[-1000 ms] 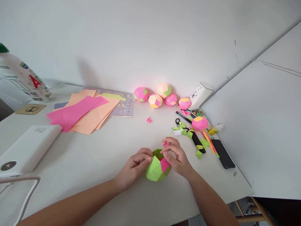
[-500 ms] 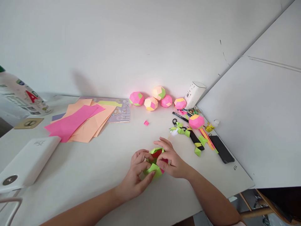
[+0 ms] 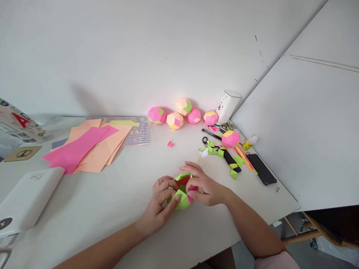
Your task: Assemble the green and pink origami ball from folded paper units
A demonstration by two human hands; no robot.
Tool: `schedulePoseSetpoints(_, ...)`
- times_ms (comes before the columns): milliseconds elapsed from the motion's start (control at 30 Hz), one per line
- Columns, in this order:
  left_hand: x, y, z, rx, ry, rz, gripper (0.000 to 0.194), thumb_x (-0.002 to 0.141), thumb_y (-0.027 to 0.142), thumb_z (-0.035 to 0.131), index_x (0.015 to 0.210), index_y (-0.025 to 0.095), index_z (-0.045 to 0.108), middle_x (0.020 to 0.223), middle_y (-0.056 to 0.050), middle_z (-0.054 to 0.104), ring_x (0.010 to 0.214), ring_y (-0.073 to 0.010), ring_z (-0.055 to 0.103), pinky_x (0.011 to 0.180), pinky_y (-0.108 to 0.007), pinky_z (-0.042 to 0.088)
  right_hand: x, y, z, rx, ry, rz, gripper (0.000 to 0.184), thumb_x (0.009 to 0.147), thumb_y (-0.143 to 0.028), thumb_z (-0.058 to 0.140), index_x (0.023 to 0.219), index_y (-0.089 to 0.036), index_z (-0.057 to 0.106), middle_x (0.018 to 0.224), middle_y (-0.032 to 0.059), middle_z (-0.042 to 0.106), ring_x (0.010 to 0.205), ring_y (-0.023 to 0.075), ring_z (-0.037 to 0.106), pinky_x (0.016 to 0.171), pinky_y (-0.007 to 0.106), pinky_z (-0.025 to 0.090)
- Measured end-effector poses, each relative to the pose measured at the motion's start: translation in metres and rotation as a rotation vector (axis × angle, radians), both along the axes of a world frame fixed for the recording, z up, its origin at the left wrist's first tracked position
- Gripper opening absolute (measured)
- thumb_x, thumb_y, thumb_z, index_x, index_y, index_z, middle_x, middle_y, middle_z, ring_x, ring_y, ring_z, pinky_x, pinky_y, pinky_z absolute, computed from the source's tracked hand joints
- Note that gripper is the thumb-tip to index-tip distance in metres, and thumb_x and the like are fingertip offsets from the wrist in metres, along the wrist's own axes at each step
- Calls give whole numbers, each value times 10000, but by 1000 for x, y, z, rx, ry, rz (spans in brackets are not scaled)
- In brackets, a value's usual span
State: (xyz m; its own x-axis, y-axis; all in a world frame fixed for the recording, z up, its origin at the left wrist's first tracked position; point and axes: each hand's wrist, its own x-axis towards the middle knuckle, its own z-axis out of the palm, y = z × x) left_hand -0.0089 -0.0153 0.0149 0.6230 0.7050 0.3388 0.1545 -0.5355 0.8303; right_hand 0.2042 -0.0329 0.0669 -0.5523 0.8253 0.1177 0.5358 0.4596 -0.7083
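Note:
Between my hands is a hollow paper ball (image 3: 181,201), green with pink faces, its top open and a red-pink inside showing. My left hand (image 3: 162,200) grips its left wall, thumb on the outer green face and fingers over the rim. On the right side, my right hand (image 3: 204,186) pinches a pink part of the wall between thumb and index finger, the other fingers stretched above the opening. Its fingertips partly cover the rim. A small pink folded paper piece (image 3: 170,144) lies on the table beyond the ball.
Several finished paper balls (image 3: 175,120) stand along the wall. Pink and peach paper sheets (image 3: 81,145) lie left, near a white power bank (image 3: 33,198). To the right are green paper pieces (image 3: 233,174), a glue bottle (image 3: 249,142), a black phone (image 3: 261,169) and a white container (image 3: 228,106).
The view has shifted slightly, so the scene sits a little further left. Both hands keep hold of the paper ball; my right thumb and index finger have shifted slightly at its pink wall.

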Motion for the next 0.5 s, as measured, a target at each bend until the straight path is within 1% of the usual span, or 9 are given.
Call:
schedulePoseSetpoints(100, 0, 1, -1, 2, -4, 2, 255, 937, 254, 407, 726, 211, 544, 890, -60, 524, 1097, -258, 378, 962, -467, 303, -1, 0, -1, -10, -1, 15, 72, 844, -179, 574, 778, -178, 602, 1467, 108, 341, 1432, 250, 102, 1119, 462, 236)
schedulePoseSetpoints(200, 0, 1, -3, 34, -8, 8, 285, 950, 255, 380, 730, 218, 556, 863, -54, 521, 1085, -253, 390, 961, -469, 315, -3, -1, -3, -3, 4, 25, 88, 811, -237, 644, 755, -177, 612, 1473, 105, 333, 1431, 264, 98, 1114, 461, 247)
schedulePoseSetpoints(267, 0, -1, -5, 67, -16, 21, 319, 962, 263, 349, 733, 221, 567, 907, -58, 524, 1092, -251, 396, 968, -476, 320, -4, -1, -3, 21, 23, 31, 132, 789, -276, 681, 731, -174, 621, 1462, 108, 349, 1426, 273, 116, 1113, 455, 252)
schedulePoseSetpoints(300, -1, -2, -6, 81, -31, 37, 326, 969, 272, 331, 762, 225, 579, 970, -65, 521, 1109, -250, 395, 971, -477, 329, -4, -1, -4, 38, 38, 32, 141, 785, -280, 688, 718, -173, 625, 1456, 107, 358, 1424, 277, 128, 1114, 454, 252)
schedulePoseSetpoints(333, -2, -3, -8, 90, -54, 62, 315, 973, 287, 318, 829, 233, 592, 1056, -74, 505, 1139, -252, 389, 975, -477, 341, -5, -1, -4, 57, 58, 27, 142, 786, -276, 688, 708, -173, 629, 1452, 104, 363, 1421, 279, 138, 1115, 454, 251)
schedulePoseSetpoints(367, -2, -3, -9, 93, -81, 99, 290, 975, 304, 311, 935, 246, 592, 1150, -84, 472, 1179, -255, 374, 984, -478, 349, -5, 0, -3, 77, 83, 13, 138, 793, -269, 682, 703, -175, 634, 1451, 97, 365, 1419, 281, 145, 1117, 456, 249)
schedulePoseSetpoints(433, -3, -4, -11, 64, -140, 204, 288, 972, 348, 318, 1179, 270, 503, 1299, -105, 378, 1269, -267, 316, 1023, -494, 334, -6, 0, -3, 121, 154, -46, 148, 807, -278, 670, 697, -183, 639, 1454, 80, 362, 1416, 283, 153, 1121, 466, 240)
schedulePoseSetpoints(467, -3, -4, -11, 16, -164, 253, 329, 967, 375, 332, 1262, 274, 438, 1344, -112, 342, 1306, -274, 281, 1050, -507, 305, -7, 0, -4, 134, 199, -85, 161, 812, -295, 667, 694, -189, 641, 1452, 72, 364, 1412, 283, 164, 1123, 470, 237)
schedulePoseSetpoints(500, -3, -3, -12, -66, -183, 279, 372, 961, 397, 348, 1310, 278, 389, 1374, -113, 323, 1332, -278, 255, 1072, -515, 275, -7, 1, -4, 134, 249, -127, 174, 814, -316, 666, 692, -195, 642, 1448, 66, 371, 1406, 282, 187, 1122, 472, 241)
